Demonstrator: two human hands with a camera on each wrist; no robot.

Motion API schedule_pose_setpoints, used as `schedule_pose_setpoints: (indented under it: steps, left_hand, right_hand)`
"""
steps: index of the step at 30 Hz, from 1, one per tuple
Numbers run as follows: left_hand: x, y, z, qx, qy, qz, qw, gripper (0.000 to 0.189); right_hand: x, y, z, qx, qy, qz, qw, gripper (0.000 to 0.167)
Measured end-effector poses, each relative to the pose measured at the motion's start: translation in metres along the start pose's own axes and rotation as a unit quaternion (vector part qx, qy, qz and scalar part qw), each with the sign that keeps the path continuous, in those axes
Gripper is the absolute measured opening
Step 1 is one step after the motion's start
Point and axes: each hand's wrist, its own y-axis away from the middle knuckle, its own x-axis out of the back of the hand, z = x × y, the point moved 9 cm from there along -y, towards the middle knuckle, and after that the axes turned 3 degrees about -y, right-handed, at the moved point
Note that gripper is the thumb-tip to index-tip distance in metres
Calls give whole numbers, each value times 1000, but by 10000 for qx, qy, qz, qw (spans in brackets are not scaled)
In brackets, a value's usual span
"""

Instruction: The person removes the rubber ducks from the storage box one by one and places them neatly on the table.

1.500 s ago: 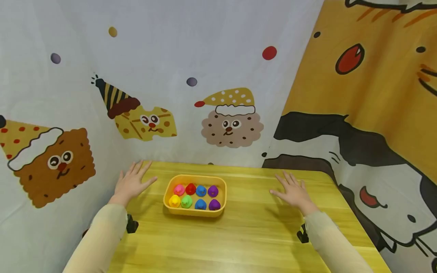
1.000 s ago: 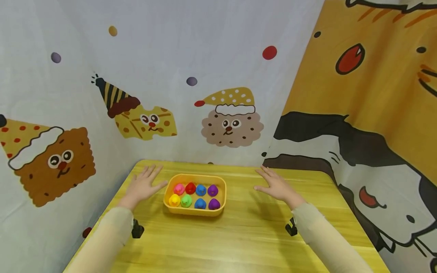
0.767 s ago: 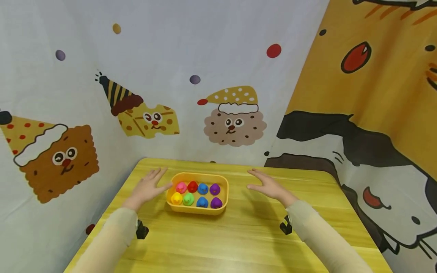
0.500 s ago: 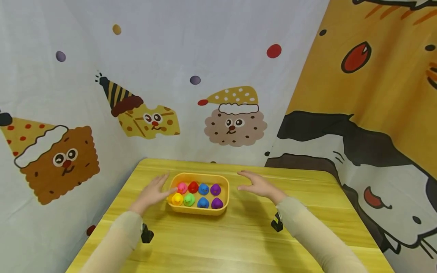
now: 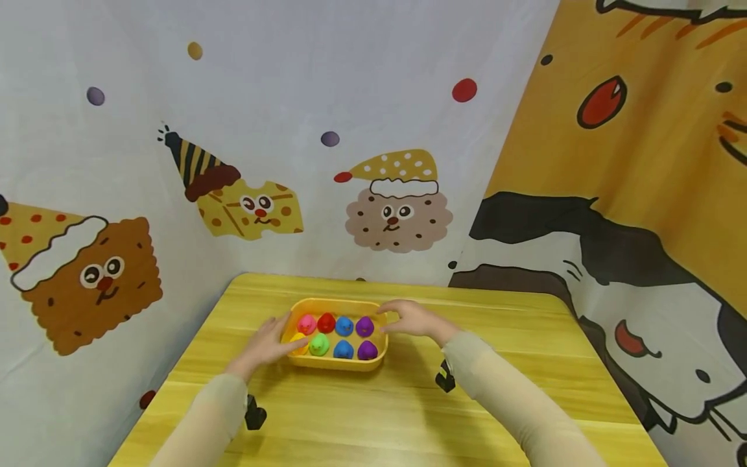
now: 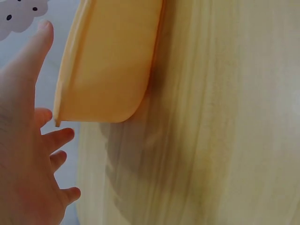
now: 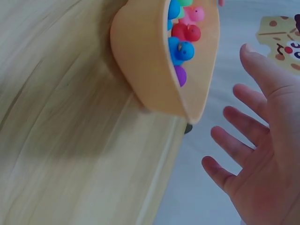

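Observation:
A yellow plastic basket point(image 5: 337, 365) stands on the table, holding small toy ducks in two rows. At its back are a pink duck point(image 5: 307, 324), a red duck point(image 5: 327, 323), a blue duck point(image 5: 345, 325) and a purple duck point(image 5: 364, 326). In front lie a green duck point(image 5: 319, 345), others in blue and purple, and a yellow duck point(image 5: 299, 344) partly behind my left thumb. My left hand point(image 5: 265, 345) is at the basket's left end, thumb and fingers apart. At the right end my right hand point(image 5: 415, 320) has its fingertips right by the rim. Both hands hold nothing.
The light wooden table point(image 5: 373, 421) extends in front of the basket and to both sides. A white cloth point(image 5: 385, 65) with cartoon prints hangs behind and on the left, and an orange animal print point(image 5: 659, 162) on the right. Each wrist carries a small black device point(image 5: 255, 413).
Both hands have moved inward from the table's sides to the two ends of the basket, the right hand covering more distance. The basket and ducks have stayed in place.

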Motion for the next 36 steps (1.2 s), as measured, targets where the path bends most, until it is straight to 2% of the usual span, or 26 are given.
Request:
schedule_pose_setpoints:
  steps: [4, 10, 19, 24, 30, 36]
  left_hand:
    - [-7, 3, -5, 193, 227, -162, 9994, 103]
    - [-18, 6, -7, 398, 636, -359, 9965, 108]
    - [-21, 3, -5, 288, 1308, -445, 9900, 118]
    - [-26, 6, -6, 437, 1648, -618, 9834, 121]
    - [-27, 7, -1, 443, 1878, -865, 9774, 125]
    - [-25, 8, 4, 417, 2018, -980, 9736, 127]
  right_hand:
    - [-9, -10, -6, 75, 26, -235, 9997, 43]
    - [-22, -19, -8, 90, -49, -617, 9980, 38]
    - [-32, -26, -1, -87, -127, -964, 9952, 32]
    - [-40, -30, 1, -173, -106, -1262, 9918, 34]
    - [-51, -33, -1, -218, -85, -1787, 9836, 35]
    - [-57, -38, -3, -189, 84, -1911, 9814, 32]
